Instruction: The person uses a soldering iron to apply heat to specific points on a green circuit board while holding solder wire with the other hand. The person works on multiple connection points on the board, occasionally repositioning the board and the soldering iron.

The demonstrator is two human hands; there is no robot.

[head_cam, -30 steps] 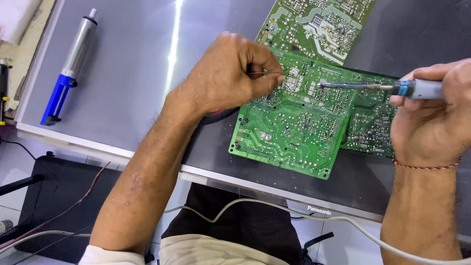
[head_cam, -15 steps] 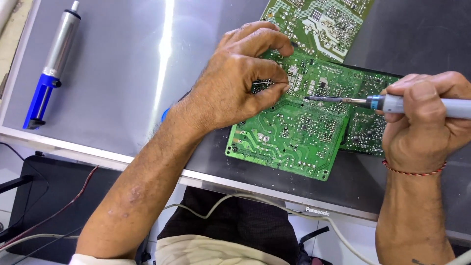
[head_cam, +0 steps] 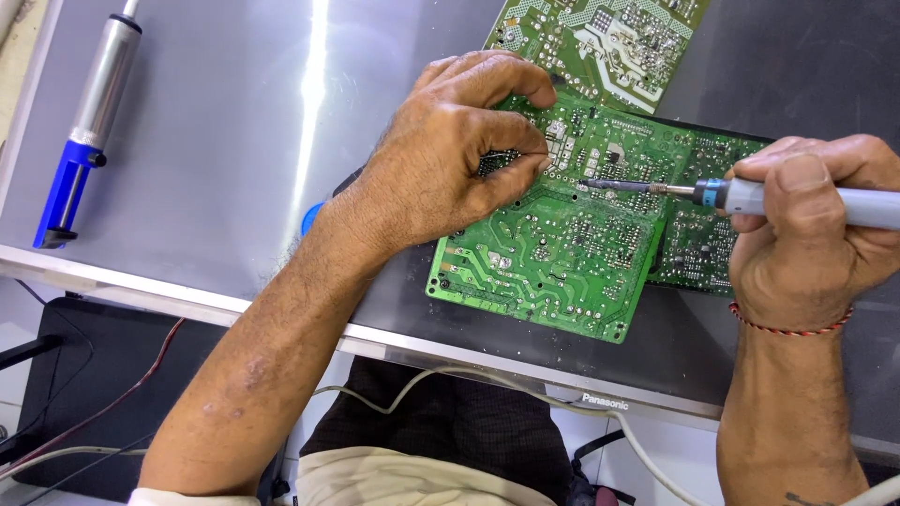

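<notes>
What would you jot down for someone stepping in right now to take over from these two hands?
Left hand: resting on the green circuit board, fingertips pinched on something small at the board; what it is cannot be told.
Right hand: gripping the soldering iron, tip pointing left and down at the board close to the left fingertips.
Things: the board lies solder side up on a grey panel; a second board lies above it. A blue and silver desoldering pump lies untouched at far left.
Done: iron brought to the joint.
Left: whether the joint is finished cannot be seen.
</notes>
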